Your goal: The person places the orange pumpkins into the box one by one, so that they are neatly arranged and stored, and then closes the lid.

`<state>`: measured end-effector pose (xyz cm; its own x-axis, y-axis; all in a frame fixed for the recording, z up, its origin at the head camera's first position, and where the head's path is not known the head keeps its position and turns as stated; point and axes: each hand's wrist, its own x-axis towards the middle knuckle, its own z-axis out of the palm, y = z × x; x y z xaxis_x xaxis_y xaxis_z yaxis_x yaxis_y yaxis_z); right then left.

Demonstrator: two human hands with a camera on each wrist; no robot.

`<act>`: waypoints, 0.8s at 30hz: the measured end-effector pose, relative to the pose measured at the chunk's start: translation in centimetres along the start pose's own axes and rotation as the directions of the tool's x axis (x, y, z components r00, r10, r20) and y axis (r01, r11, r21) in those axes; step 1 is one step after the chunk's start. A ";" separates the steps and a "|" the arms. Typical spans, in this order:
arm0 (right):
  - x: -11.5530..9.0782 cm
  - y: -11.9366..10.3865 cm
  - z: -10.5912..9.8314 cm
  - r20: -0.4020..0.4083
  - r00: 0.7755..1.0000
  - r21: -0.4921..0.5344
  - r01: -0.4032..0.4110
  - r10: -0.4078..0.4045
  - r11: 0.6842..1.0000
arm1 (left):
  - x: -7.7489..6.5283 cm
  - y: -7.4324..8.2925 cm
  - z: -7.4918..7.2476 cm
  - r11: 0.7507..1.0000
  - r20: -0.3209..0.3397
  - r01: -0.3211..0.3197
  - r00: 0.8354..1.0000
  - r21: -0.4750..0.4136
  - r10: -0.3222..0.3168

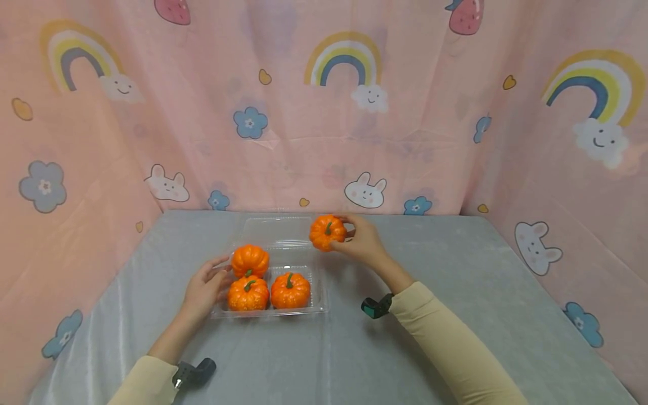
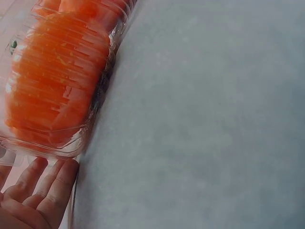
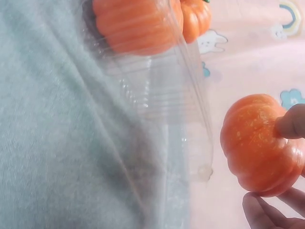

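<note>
A small orange pumpkin (image 1: 324, 235) with a green stem is held above the back right of a clear plastic box (image 1: 316, 308). My right hand (image 1: 365, 243) pinches it from the right, the thumb and fingers on opposite sides in the right wrist view. Three more pumpkins sit in the box: one at the back left (image 1: 250, 260), one at the front left (image 1: 248, 299) and one at the front right (image 1: 291, 293). At the box's left side, my left hand (image 1: 199, 289) rests its loosely extended fingers (image 2: 59, 183) against the wall.
The box's clear lid (image 1: 278, 229) lies folded open toward the back. Grey cloth (image 1: 435, 259) covers the table. Pink patterned curtains (image 1: 283, 163) stand behind and on both sides. A dark wrist device (image 1: 376, 306) sticks out at each sleeve.
</note>
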<state>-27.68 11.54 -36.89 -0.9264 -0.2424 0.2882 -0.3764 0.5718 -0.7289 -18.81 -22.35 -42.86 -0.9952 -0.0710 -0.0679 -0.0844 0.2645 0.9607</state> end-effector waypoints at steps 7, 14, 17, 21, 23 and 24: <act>0.0 -0.8 0.5 0.016 0.999 0.007 0.034 -0.034 0.999 | -0.1 0.1 0.1 1.000 -0.009 -0.004 1.000 0.017 0.004; 0.2 -1.2 1.1 0.038 0.996 -0.003 0.082 -0.081 0.997 | 0.0 0.0 0.0 1.000 -0.009 -0.012 1.000 0.021 0.012; 0.2 -1.3 1.4 0.046 0.994 0.005 0.095 -0.095 0.995 | 0.1 -0.1 0.0 1.000 -0.008 -0.010 1.000 0.016 0.010; 0.2 -1.5 1.9 0.060 0.993 0.010 0.100 -0.101 0.995 | 0.1 -0.2 -0.1 1.000 -0.003 -0.014 1.000 0.011 0.014; 0.2 -1.5 2.1 0.069 0.992 0.001 0.103 -0.103 0.995 | 0.1 -0.2 -0.1 1.000 -0.004 -0.014 1.000 0.012 0.014; 0.2 -1.5 2.2 0.073 0.992 -0.002 0.104 -0.103 0.995 | 0.1 -0.1 -0.1 1.000 -0.004 -0.013 1.000 0.010 0.013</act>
<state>-27.26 8.87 -37.14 -0.8792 -0.3568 0.3157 -0.4704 0.5449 -0.6942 -18.86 -22.46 -42.97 -0.9960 -0.0709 -0.0541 -0.0716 0.2753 0.9587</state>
